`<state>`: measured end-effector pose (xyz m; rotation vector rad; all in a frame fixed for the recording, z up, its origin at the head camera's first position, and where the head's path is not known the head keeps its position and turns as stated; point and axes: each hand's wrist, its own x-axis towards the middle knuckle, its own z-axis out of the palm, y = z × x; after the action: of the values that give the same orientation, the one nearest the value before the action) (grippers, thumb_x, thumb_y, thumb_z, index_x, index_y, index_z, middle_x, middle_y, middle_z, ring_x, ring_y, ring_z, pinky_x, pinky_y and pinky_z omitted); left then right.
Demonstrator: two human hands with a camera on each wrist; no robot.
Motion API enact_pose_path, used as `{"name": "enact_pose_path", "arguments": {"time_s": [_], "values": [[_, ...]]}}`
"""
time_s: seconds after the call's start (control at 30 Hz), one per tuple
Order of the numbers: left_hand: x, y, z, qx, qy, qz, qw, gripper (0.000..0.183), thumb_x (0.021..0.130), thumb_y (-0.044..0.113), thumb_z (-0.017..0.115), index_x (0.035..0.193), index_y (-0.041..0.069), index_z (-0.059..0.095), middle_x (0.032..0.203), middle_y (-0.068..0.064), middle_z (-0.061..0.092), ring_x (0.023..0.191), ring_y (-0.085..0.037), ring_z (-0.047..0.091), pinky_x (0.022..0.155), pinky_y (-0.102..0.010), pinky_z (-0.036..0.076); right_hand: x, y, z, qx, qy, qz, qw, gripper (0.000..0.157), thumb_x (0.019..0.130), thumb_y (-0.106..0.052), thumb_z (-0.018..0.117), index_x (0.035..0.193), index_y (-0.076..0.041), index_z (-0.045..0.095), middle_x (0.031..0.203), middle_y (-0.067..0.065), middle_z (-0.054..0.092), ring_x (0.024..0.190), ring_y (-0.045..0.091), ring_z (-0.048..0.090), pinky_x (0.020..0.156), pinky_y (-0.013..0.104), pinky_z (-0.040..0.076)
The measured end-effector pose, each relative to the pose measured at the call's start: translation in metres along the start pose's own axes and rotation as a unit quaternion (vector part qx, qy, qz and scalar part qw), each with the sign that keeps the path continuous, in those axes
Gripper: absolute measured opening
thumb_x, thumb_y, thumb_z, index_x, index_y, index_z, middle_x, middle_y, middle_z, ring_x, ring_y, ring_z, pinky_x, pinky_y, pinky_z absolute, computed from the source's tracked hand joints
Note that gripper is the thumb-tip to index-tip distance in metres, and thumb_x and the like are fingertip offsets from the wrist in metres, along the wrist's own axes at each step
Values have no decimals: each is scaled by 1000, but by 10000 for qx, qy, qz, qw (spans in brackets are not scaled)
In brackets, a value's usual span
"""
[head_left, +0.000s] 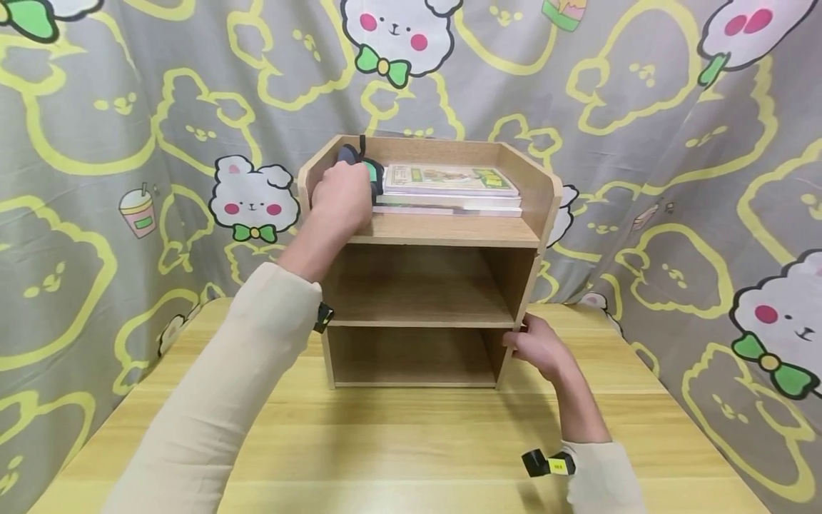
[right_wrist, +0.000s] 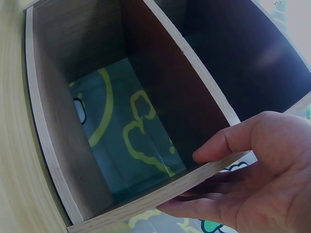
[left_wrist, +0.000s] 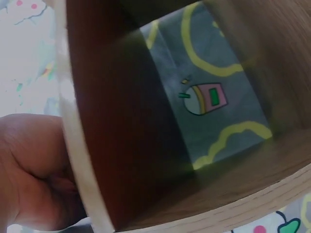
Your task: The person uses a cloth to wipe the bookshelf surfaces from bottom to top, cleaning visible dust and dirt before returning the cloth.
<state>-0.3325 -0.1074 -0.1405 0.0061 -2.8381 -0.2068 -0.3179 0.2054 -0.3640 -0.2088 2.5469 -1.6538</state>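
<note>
A small wooden desktop shelf (head_left: pixel 443 228) with two open compartments stands upright on the table. My left hand (head_left: pixel 343 194) is at the left end of its top board, fingers curled around a dark blue and green item (head_left: pixel 374 175) with a black strap; the hand covers most of it, so its kind cannot be told. In the left wrist view the curled left hand (left_wrist: pixel 36 170) shows beyond the shelf's edge, its fingertips hidden. Low on the shelf, my right hand (head_left: pixel 542 348) grips the right side panel (right_wrist: pixel 160 196), thumb inside the lower compartment and fingers outside.
A stack of books (head_left: pixel 449 189) lies flat on the top board, right of the left hand. The wood-patterned table (head_left: pixel 411 450) extends around the shelf. A patterned grey curtain (head_left: pixel 193 93) hangs behind and on both sides.
</note>
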Motion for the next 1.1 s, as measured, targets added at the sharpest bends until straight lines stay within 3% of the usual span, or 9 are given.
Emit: {"name": "enact_pose_path", "arguments": {"time_s": [0.2,0.43,0.63,1.1], "values": [[16,-4,8,-155,93,-44,9998,32,93,5,51,121,-4,65,124,-25,61,98,-34,61,76,-47,58,0,0,-1,-6,0,2,10000,59,87,-3,53,142,14,39,136,29,50,116,32,57,94,40,53],[36,-6,19,-310,202,-64,9993,34,98,6,44,125,-4,64,129,-27,60,106,-38,64,82,-53,58,0,0,-1,-4,-5,22,10000,59,88,-3,52,142,14,38,136,31,51,116,32,57,94,41,53],[51,-9,27,-235,321,-4,9992,36,97,4,46,128,-4,63,130,-29,60,112,-41,65,84,-54,58,1,1,0,5,-34,14,10000,61,87,-3,53,144,13,37,137,31,52,117,31,57,97,44,52],[54,-10,30,-529,404,-183,9976,34,98,5,46,125,-4,64,128,-28,62,108,-39,65,85,-52,58,-1,-1,0,-45,-19,54,10000,60,87,-4,54,143,14,38,136,31,53,116,30,58,99,45,51]]}}
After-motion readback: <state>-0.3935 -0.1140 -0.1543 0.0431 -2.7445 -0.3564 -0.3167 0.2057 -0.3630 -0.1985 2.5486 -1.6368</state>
